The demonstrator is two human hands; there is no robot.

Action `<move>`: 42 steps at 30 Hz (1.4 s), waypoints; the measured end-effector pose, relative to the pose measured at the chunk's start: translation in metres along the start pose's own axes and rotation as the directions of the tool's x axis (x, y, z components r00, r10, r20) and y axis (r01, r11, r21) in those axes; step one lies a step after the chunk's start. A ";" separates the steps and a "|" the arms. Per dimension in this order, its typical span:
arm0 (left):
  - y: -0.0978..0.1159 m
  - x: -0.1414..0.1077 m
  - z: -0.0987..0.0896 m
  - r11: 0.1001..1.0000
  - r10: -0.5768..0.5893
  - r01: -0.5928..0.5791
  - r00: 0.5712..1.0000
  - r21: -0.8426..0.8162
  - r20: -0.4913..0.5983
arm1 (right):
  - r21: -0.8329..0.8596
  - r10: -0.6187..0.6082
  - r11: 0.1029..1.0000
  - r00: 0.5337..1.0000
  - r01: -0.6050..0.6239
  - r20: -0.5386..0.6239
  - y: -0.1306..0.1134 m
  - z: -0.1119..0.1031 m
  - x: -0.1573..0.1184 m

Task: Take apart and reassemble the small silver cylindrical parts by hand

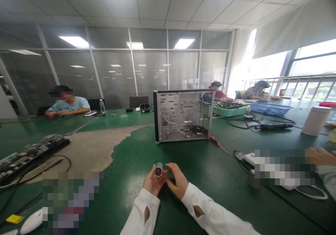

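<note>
My left hand (154,182) is wrapped round a small grey cylindrical container (158,170), whose round end shows dark and red. Close to its right side is my right hand (177,180), fingers apart and curved toward the container, with nothing seen in it. Beyond both hands an open computer case (183,118) stands upright on the green table (136,151), with cables inside its metal frame. A red and black screwdriver (214,141) lies by the case's lower right corner.
Power strips and cords (278,168) lie at the right, near another person's hand (319,157). Behind are a green basket (231,111), a blue basket (270,109) and a white cup (315,121). Circuit boards (34,156) and a white mouse (32,222) are at left. Several people sit farther back.
</note>
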State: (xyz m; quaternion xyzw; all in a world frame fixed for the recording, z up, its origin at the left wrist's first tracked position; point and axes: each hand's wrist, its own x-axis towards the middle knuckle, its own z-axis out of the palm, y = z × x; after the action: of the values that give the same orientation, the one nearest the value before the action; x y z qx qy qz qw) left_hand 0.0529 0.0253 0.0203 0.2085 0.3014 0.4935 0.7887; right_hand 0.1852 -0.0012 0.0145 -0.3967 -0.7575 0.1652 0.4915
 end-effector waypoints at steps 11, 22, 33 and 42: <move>-0.004 -0.003 0.006 0.557 0.663 -0.507 0.748 0.657 0.015 | 0.291 0.359 0.897 0.932 -0.333 -0.040 0.025 0.003 0.006; 0.008 -0.015 0.010 0.075 0.808 -0.529 0.529 0.845 0.259 | 0.358 0.361 0.876 0.932 -0.324 -0.041 0.026 0.004 0.006; -0.006 0.005 -0.007 0.147 0.514 -0.495 0.778 0.856 0.361 | 0.291 0.254 0.932 0.963 -0.217 -0.093 0.014 -0.005 0.007; -0.002 -0.001 -0.003 0.060 0.421 -0.527 0.784 0.848 0.457 | 0.269 0.190 0.950 0.977 -0.159 -0.095 0.011 -0.007 0.008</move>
State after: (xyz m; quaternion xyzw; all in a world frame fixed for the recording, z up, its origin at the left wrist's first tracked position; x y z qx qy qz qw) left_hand 0.0517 0.0240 0.0170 0.7472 0.4140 0.4248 0.2999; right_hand 0.1948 0.0106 0.0156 -0.4034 -0.6604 0.2818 0.5672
